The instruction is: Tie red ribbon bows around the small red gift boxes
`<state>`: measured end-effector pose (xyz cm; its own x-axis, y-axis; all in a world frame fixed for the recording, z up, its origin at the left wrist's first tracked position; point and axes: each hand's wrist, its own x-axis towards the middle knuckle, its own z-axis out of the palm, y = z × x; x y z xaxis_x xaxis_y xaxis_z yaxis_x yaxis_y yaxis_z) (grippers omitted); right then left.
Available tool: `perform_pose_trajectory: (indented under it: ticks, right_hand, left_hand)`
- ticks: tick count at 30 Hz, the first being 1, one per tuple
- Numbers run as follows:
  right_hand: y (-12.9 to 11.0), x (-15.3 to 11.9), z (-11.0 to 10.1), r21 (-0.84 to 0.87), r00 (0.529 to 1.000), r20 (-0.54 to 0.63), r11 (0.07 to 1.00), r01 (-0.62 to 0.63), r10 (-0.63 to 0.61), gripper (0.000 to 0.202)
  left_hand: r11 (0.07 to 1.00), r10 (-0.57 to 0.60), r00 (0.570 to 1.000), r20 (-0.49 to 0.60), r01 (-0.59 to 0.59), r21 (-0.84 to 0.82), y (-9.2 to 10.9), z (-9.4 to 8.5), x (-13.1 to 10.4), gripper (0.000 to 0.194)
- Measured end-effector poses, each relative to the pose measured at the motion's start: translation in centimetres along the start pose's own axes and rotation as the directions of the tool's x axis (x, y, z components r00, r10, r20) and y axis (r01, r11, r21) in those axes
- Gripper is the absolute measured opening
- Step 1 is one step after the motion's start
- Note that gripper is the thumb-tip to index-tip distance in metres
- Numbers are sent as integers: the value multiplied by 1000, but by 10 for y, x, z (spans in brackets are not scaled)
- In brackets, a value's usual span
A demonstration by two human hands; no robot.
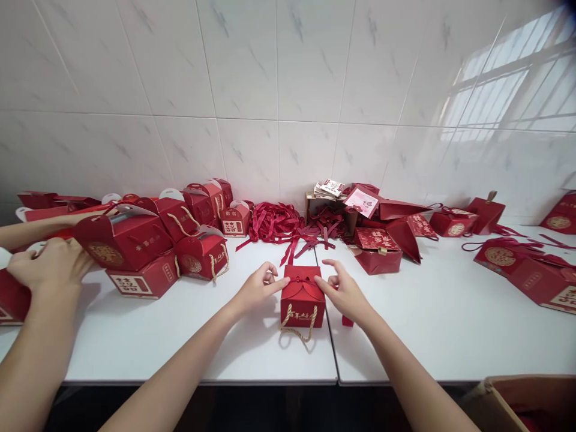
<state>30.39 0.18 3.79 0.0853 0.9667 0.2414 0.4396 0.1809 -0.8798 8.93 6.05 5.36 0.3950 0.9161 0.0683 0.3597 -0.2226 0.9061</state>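
Observation:
A small red gift box (302, 315) with gold lettering and a twisted gold cord handle stands upright at the front of the white table. A red ribbon (300, 279) is tied across its top, knotted near the middle. My left hand (258, 288) touches the top left edge with its thumb; the other fingers are loosely curled and apart from it. On the opposite edge rests the thumb of my right hand (344, 291), its index finger raised and apart. Nothing shows between the fingers of either hand. A red ribbon end (347, 321) lies under my right wrist.
Red boxes (144, 279) are stacked at left, where another person's hand (49, 264) reaches in. Behind my box lie a heap of red ribbons (276, 222), cards (330, 188) and opened boxes (378, 258). More boxes (535, 273) stand right. A carton (495, 396) sits below the table edge.

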Motion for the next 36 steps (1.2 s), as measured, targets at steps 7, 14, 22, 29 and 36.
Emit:
perform_pose_trajectory:
  ticks: [7, 14, 22, 29, 36]
  right_hand:
    - [-5, 1, -30, -438, 938, 104, 831, 343, -332, 22]
    - [-22, -9, -8, -290, 839, -142, 833, 472, -525, 20]
    - [-43, -18, 9, 7, 972, -25, 972, 235, -235, 13]
    - [-53, -15, 6, 139, 990, 137, 989, -46, 26, 6]
    - [-54, -5, -9, 65, 891, 439, 985, -161, 116, 4]
  left_hand:
    - [956, -246, 863, 442, 139, 260, 24, -50, 17, 18]
    - [998, -23, 849, 528, 53, -41, 52, -23, -2, 40]
    - [801, 427, 903, 48, -402, 443, 43, 26, -38, 28]
    - [696, 592, 798, 112, -576, 428, 24, 22, -35, 29]
    - [661, 710, 678, 188, -735, 154, 16, 12, -17, 22]
